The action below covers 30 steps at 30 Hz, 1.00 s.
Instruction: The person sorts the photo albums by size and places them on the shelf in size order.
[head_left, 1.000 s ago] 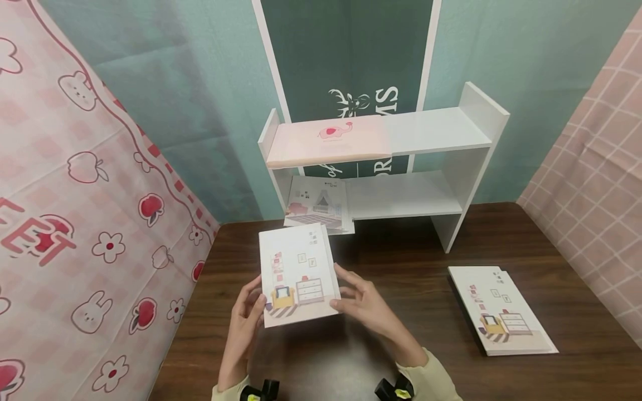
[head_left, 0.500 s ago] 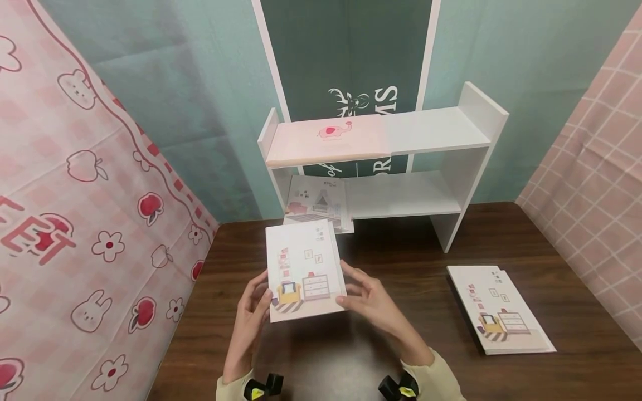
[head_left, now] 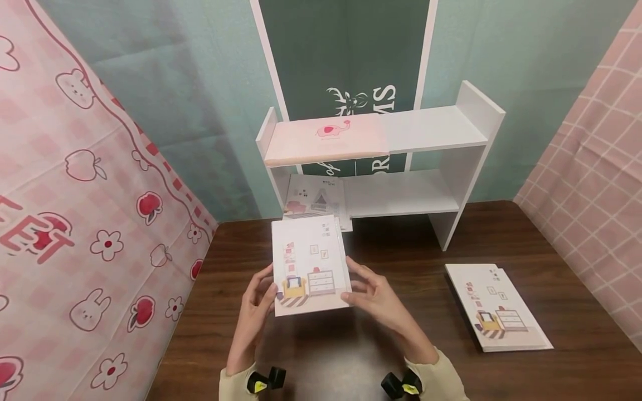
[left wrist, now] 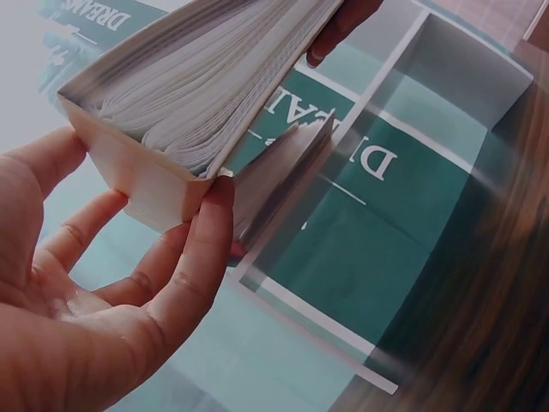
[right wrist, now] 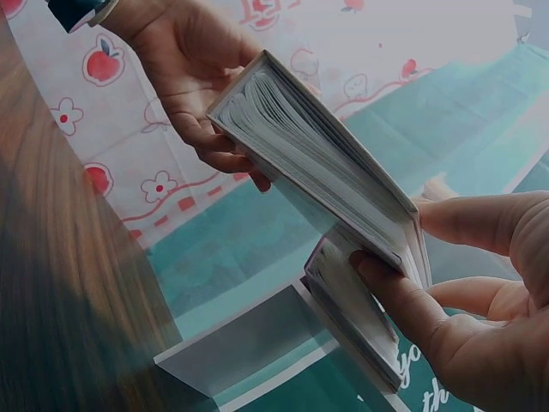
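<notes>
Both hands hold a thick white photo album [head_left: 312, 264] above the table, its cover printed with a yellow armchair and a dresser. My left hand [head_left: 257, 312] grips its left edge, thumb on the cover. On the opposite edge, my right hand [head_left: 380, 301] pinches it between thumb and fingers. The left wrist view shows the album's [left wrist: 184, 103] thick pages end-on, with fingers around the spine. In the right wrist view the right hand [right wrist: 480, 283] pinches the page-edge side. Just behind, the album's top overlaps another white album [head_left: 313, 195] lying on the lower shelf.
A white two-tier shelf [head_left: 401, 192] stands at the table's back. On its upper board lies a pink album [head_left: 301, 142] with an elephant. To the right, a matching armchair-print album [head_left: 494, 312] lies on the brown wooden table [head_left: 401, 256]. Patterned cloths hang around the table.
Both hands have carried the album slightly right and away from me, toward the shelf. Their grip looks the same, and the other albums stay where they were.
</notes>
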Tool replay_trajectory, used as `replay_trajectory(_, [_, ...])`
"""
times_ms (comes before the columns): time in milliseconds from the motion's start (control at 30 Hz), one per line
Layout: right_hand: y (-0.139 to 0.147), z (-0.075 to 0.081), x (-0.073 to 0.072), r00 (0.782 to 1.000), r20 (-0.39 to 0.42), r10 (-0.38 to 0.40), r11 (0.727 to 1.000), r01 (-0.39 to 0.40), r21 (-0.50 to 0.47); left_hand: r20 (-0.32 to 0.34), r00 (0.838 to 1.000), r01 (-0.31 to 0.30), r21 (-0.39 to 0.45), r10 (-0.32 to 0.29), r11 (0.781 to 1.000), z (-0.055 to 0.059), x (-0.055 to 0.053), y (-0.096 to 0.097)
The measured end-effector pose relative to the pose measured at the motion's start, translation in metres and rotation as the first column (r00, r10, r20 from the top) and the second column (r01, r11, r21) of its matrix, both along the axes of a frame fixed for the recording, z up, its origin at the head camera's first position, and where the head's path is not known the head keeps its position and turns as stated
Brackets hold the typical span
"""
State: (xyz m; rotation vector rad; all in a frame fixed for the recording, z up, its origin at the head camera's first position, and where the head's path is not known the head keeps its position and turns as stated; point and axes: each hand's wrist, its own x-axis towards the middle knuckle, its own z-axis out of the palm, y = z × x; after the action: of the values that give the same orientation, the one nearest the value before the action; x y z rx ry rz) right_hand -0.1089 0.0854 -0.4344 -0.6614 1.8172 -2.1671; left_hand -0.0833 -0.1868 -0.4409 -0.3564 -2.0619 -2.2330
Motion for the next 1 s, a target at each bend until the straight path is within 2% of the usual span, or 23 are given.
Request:
replay_trajectory(200, [0.004, 0.001, 0.001, 1.000, -0.015, -0.009, 1.000, 0.009, -0.005, -0.011, 1.000, -0.007, -0.001, 0.007, 1.000, 0.002, -0.002, 0.005])
replay_trajectory(333, [0.007, 0.001, 0.002, 1.000, -0.023, -0.016, 1.000, 0.016, -0.017, 0.005, 1.000, -0.023, -0.016, 0.023, 1.000, 0.002, -0.003, 0.007])
replay_trajectory(633, [0.013, 0.003, 0.002, 0.998, -0.064, -0.030, 0.999, 0.027, -0.046, 0.022, 1.000, -0.017, -0.033, 0.018, 0.999, 0.004, -0.006, 0.012])
replay_trajectory(1000, [0.019, 0.005, 0.003, 0.997, -0.070, -0.034, 0.998, 0.030, -0.053, -0.008, 0.999, 0.035, -0.039, -0.035, 0.999, 0.005, -0.011, 0.015])
